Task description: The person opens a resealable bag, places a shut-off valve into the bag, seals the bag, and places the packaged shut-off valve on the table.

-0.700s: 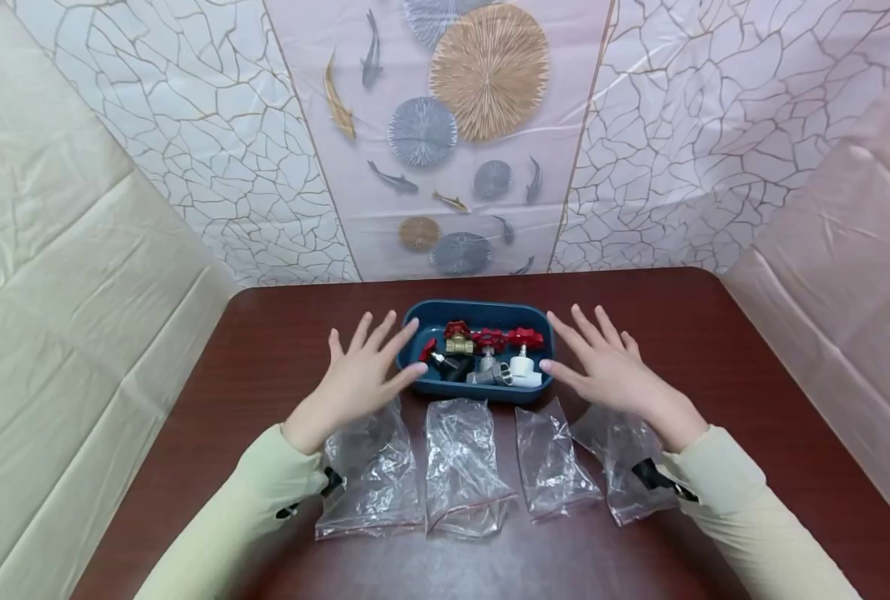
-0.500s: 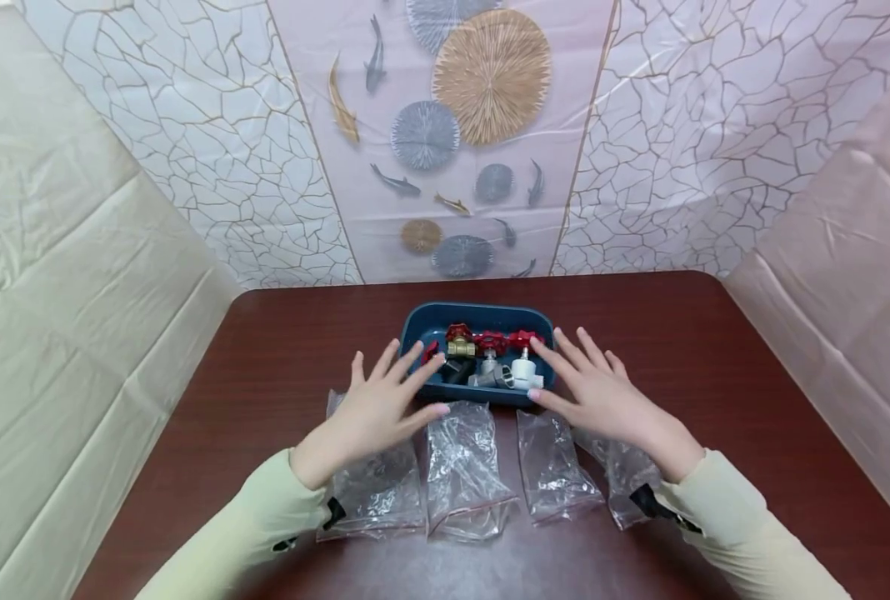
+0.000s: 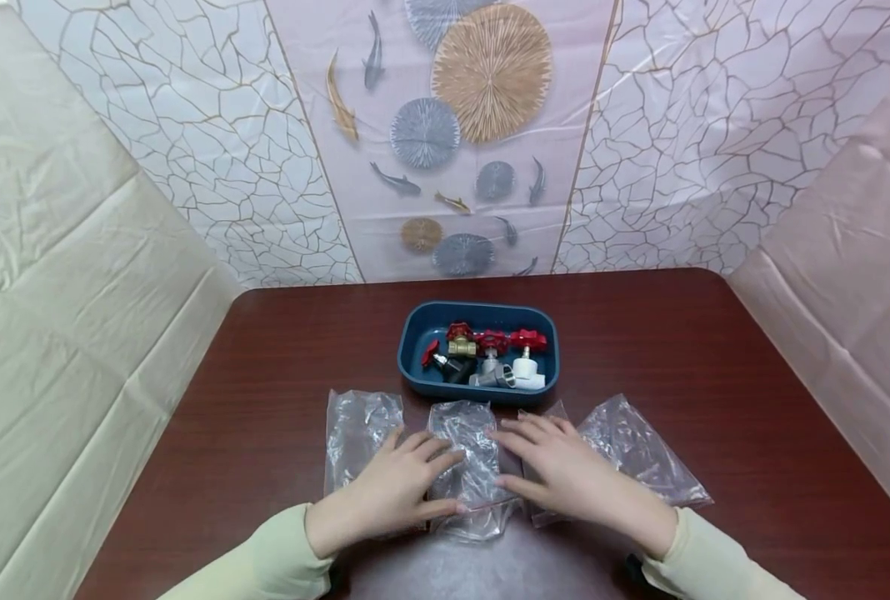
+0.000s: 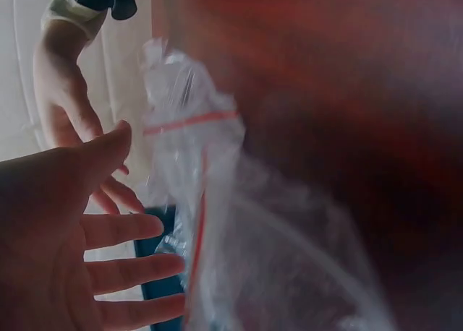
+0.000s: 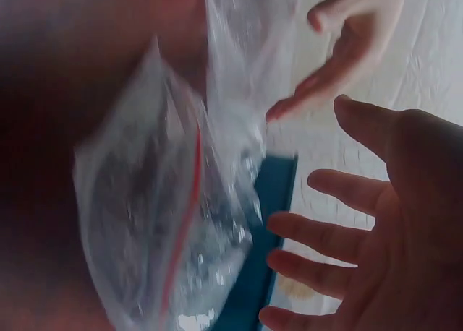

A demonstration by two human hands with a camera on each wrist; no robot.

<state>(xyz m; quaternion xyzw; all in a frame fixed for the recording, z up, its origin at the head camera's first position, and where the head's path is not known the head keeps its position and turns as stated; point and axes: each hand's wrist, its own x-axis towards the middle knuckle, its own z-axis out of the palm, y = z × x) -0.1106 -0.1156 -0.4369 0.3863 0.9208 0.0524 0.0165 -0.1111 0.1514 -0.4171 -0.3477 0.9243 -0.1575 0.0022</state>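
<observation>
My left hand spreads its fingers over the lower part of the leftmost clear plastic zip bag, its fingertips reaching above a second zip bag. Over a third bag, mostly hidden, is my right hand, fingers extended and palm down. To its right lies another zip bag. Neither hand holds anything, and the wrist views show red seal strips on the bags. Beyond them, a blue tray contains a brass valve, a black valve, a grey valve and a white valve, with red handles.
Everything lies on a dark red-brown table. A patterned cloth hangs at the back, and pale quilted panels stand at both sides. The bags lie in a row in front of the tray.
Both hands have come back from the tray's sides, toward the body and closer together, over the bags. The tray is now unobstructed, and more of the rightmost bag shows.
</observation>
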